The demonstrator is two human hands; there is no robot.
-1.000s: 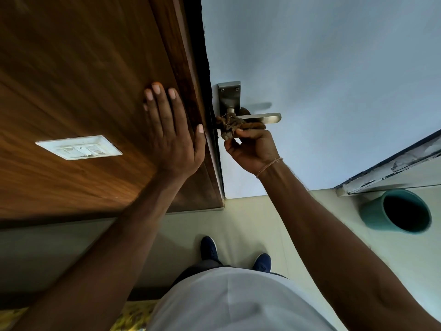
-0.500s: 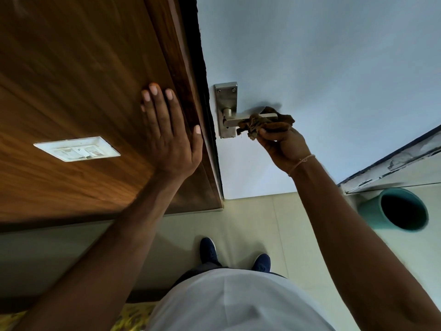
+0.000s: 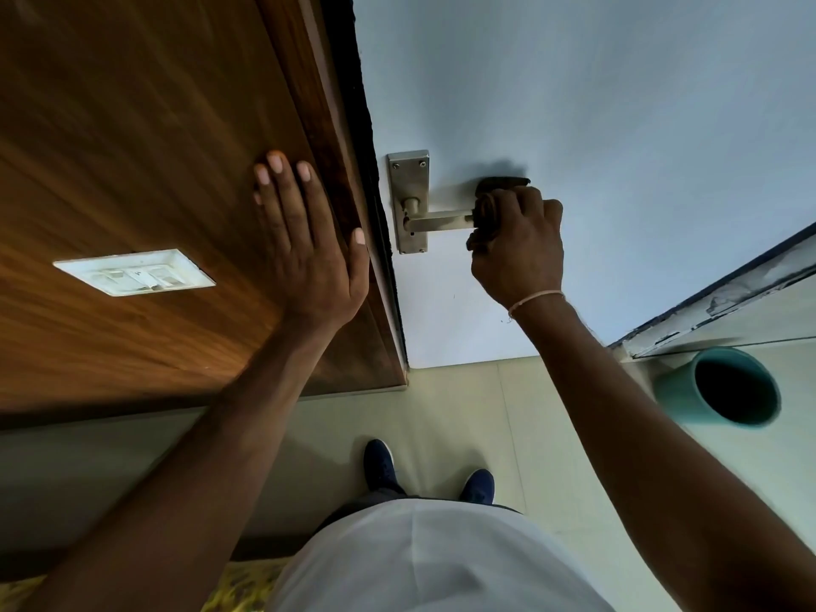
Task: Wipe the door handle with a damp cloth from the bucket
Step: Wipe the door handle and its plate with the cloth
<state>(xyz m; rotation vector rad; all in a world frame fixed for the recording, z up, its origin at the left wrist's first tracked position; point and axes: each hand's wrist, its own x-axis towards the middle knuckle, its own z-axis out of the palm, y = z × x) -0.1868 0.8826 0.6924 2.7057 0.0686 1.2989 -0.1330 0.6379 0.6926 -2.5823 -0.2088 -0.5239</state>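
Head view, the only one: the right hand (image 3: 516, 245) is curled into a fist around the free end of the door handle (image 3: 441, 220), with the cloth (image 3: 485, 214) bunched inside the grip; only dark folds show at the thumb side and a scrap above the knuckles. The lever's long axis runs sideways, from the spindle on the back plate (image 3: 408, 201) at its left out to the fist at its right. So the bare, unwiped-looking length of metal lies to the left of the fingers, between them and the plate. By my reading, the coming stroke turns on that: the fist would slide along the lever's axis toward the plate, and this hand is plainly the nearer one, already on the job. The left hand (image 3: 309, 240) lies flat with fingers spread against the wooden panel (image 3: 132, 170) beside the door edge, gripping nothing, well apart from the handle and seemingly only bracing. The door (image 3: 574, 103) itself is a pale, smooth face; a white switch plate (image 3: 132, 272) sits on the panel to the left. Below, a light floor (image 3: 463, 413) shows two dark shoes (image 3: 379, 463), and the teal bucket (image 3: 724, 390) stands on it to the right, near the right forearm; its inside is too dark to say what it holds.
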